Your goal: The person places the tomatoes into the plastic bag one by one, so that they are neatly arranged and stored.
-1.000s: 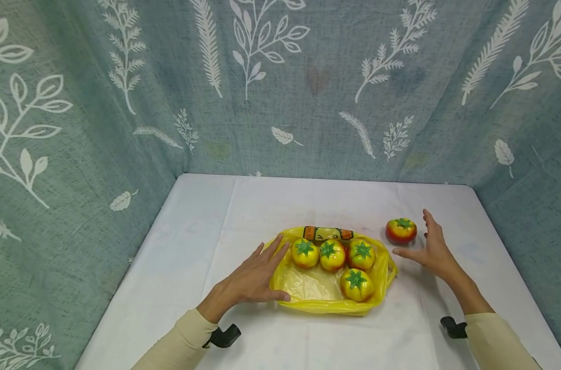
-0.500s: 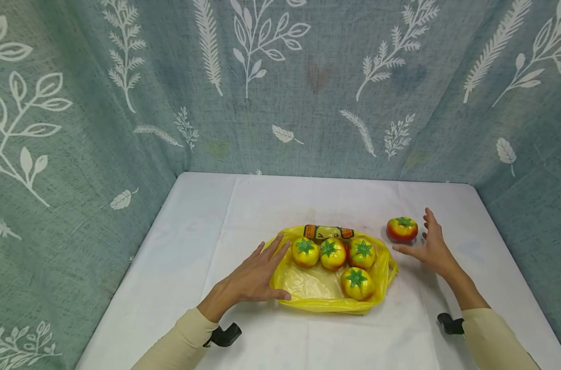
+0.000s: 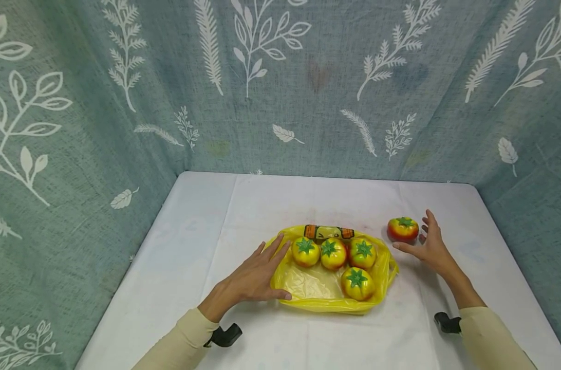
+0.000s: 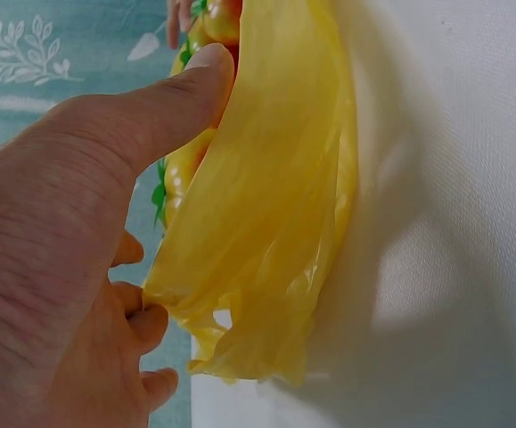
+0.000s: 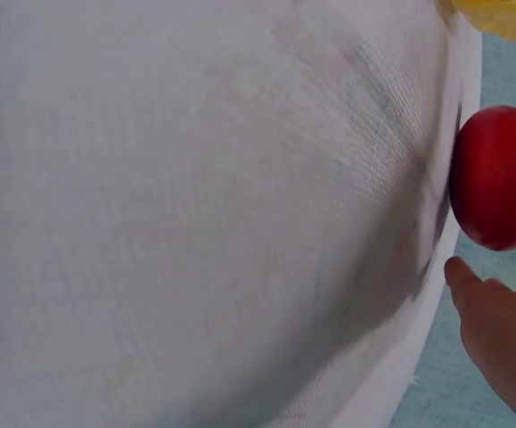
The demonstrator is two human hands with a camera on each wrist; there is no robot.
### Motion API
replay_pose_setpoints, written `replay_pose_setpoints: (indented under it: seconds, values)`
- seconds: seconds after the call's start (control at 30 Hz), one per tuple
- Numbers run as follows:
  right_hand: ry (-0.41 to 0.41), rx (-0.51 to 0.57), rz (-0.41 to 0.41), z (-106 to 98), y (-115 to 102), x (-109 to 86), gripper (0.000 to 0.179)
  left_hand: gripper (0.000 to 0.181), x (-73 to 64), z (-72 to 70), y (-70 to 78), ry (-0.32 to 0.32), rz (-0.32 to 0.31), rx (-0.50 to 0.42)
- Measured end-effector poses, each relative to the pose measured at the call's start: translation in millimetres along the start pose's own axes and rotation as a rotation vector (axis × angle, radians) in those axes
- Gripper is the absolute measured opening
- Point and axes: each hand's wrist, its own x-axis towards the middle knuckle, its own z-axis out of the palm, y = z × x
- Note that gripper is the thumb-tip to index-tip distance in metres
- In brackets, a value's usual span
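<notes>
A yellow plastic bag (image 3: pixel 310 285) with a rolled-down rim lies spread on the table, with several toy tomatoes (image 3: pixel 357 284) in it, yellow-red with green star-shaped tops. My left hand (image 3: pixel 257 276) rests fingers-spread at the bag's left rim; in the left wrist view its thumb (image 4: pixel 182 107) lies along the bag's edge beside the tomatoes. One more toy tomato (image 3: pixel 403 229), redder below, stands on the table right of the bag. Close to its right side is my right hand (image 3: pixel 430 247), thumb and fingers apart. A gap shows between hand and tomato in the right wrist view.
A white cloth covers the table (image 3: pixel 206 216). Green-blue curtains (image 3: pixel 308 103) with white leaf prints hang behind it and on both sides. An orange-and-black printed strip (image 3: pixel 329 233) shows on the bag's back rim. Black wrist cameras (image 3: pixel 225 335) sit under both forearms.
My right hand has moved slightly left, nearer to the lone tomato. The left hand stays at the bag, and the tomatoes have kept their places.
</notes>
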Motion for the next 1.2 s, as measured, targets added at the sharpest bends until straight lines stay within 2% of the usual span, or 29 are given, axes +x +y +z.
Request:
replay_pose_setpoints:
  seconds: [0.23,0.7,1.2]
  values:
    - [-0.007,0.022,0.020,3,3,2.5,0.124,0.119,-0.9,1.1,-0.5,-0.004,-0.006,-0.003]
    - [-0.074,0.027,0.078,4,7,6.8,0.119,0.120,-2.0,1.3,-0.8,-0.003,-0.012,0.000]
    - [-0.065,-0.041,0.110,4,6,11.8,0.119,0.119,-3.3,0.8,-1.4,0.004,-0.013,0.000]
